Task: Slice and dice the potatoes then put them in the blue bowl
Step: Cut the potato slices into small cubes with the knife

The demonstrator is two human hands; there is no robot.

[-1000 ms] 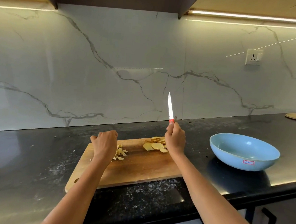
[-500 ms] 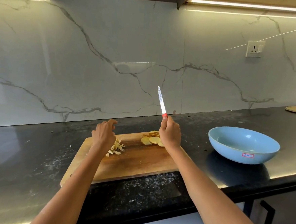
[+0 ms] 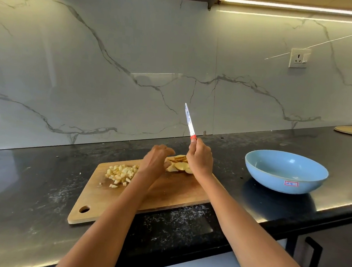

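Knife [image 3: 189, 120] gripped upright in right hand [image 3: 200, 159]; left hand [image 3: 155, 162], fingers loosely curled (contact unclear), over potato slices [image 3: 180, 165] on cutting board [image 3: 166, 193], beside diced potato [image 3: 121, 174]

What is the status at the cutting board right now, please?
Right hand grips knife, blade up. Left hand reaching at potato slices; grasp unclear. Diced potato piled on board. Blue bowl empty, path clear.

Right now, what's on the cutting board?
On the cutting board: a diced potato pile at its left, potato slices at its far right. The left hand and right hand cover part of the slices.
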